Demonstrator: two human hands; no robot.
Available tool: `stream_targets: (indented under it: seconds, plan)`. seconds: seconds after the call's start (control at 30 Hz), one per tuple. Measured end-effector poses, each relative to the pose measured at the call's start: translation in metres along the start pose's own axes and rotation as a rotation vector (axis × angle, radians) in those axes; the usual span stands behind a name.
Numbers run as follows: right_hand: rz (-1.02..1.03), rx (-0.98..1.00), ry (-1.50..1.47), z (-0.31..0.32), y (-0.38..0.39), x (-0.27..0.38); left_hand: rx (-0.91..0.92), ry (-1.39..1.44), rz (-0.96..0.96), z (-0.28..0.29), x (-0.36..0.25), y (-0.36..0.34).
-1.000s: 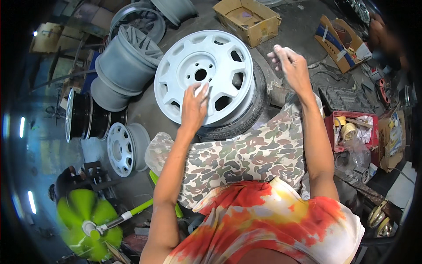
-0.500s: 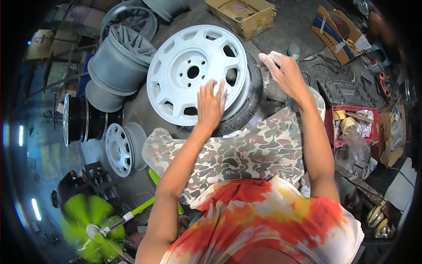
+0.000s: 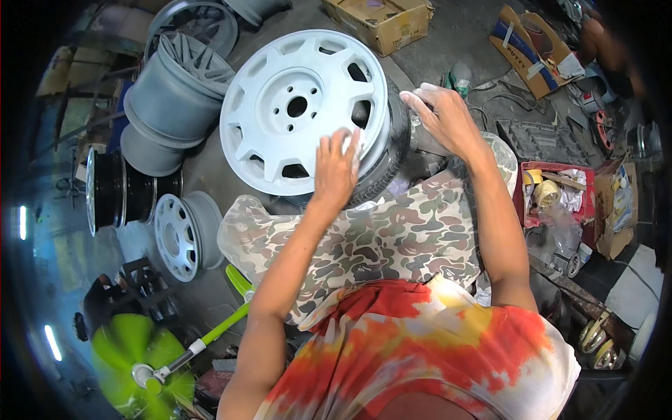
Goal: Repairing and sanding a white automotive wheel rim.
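A pale grey-white wheel rim (image 3: 260, 98) with windows around a hub lies face up on a black tyre (image 3: 396, 143). My left hand (image 3: 338, 164) rests on the rim's lower right face, its fingers bent over a small white pad, partly hidden beneath them. My right hand (image 3: 439, 115), its fingertips pale with dust, hangs just right of the rim and tyre with curled fingers; I cannot make out whether anything is in them. Camouflage-patterned trousers (image 3: 371, 245) cover my legs below the wheel.
More rims (image 3: 168, 105) stand at left, a white one (image 3: 180, 238) lower. Cardboard boxes (image 3: 378, 31) lie behind and at right, with a red crate (image 3: 588, 210) of tape. A green fan (image 3: 122, 364) runs at lower left; another person (image 3: 105, 304) is behind it.
My left hand has slid rightward across the rim from below the hub toward its lower right edge. My right hand has shifted slightly left and down. The whole view has shifted a little.
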State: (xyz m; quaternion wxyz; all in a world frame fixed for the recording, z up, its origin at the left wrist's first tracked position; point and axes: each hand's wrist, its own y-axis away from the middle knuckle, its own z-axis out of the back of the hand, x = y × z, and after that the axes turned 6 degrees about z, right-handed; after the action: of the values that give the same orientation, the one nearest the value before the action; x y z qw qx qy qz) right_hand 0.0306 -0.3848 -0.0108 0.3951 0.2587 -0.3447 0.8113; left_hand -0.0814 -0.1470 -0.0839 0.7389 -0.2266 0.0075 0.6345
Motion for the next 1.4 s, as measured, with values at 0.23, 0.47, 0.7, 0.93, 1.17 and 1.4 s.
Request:
stream_targets:
  seconds: [0.23,0.47,0.7,0.93,1.17,1.4]
  plan:
    - [-0.016,0.069,0.003,-0.003,-0.003,-0.005,0.02,0.021,-0.016,-0.004,0.016,0.001]
    - [0.036,0.121,-0.007,-0.009,-0.007,-0.002,-0.103,-0.05,0.044,0.007,0.029,-0.044]
    - [0.012,0.08,0.012,-0.005,-0.007,-0.01,-0.04,0.443,0.379,0.023,-0.012,-0.032]
    - [-0.06,0.212,0.049,-0.013,-0.008,-0.005,-0.036,0.141,0.227,-0.008,-0.023,-0.035]
    - [-0.068,0.245,0.071,-0.008,0.0,-0.017,0.003,0.134,0.0,0.011,-0.015,0.001]
    - [-0.029,0.384,-0.216,-0.017,-0.005,-0.003,0.226,1.344,0.824,0.056,-0.015,-0.007]
